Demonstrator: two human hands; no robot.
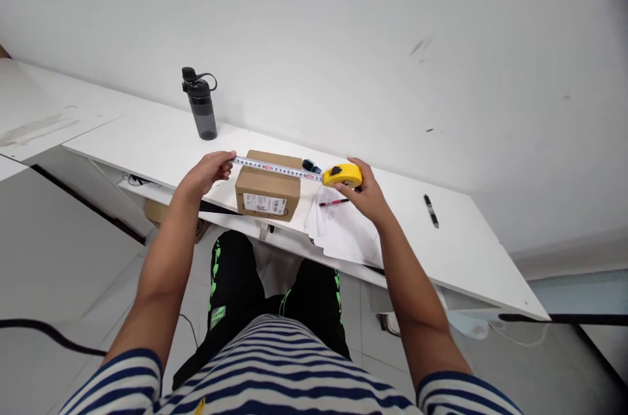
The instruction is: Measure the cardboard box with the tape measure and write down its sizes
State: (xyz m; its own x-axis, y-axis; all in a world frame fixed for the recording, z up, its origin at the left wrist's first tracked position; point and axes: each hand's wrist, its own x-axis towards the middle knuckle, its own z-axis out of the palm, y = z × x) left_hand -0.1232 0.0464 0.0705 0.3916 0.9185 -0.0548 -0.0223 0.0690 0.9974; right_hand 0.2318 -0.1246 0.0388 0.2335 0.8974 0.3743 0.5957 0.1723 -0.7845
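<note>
A yellow tape measure is in my right hand, its fingers wrapped round the case. The white blade runs out to the left, stretched over the top of a brown cardboard box. My left hand pinches the blade's free end, left of the box. On the box's near side is a white printed label. Whether the blade touches the box top I cannot tell. Beneath my right hand lie white papers with a red and black pen on them.
A dark water bottle stands at the back left of the white desk, near the wall. Behind the box lies a small dark blue object. A black marker rests at the right. Another cardboard box sits below the desktop.
</note>
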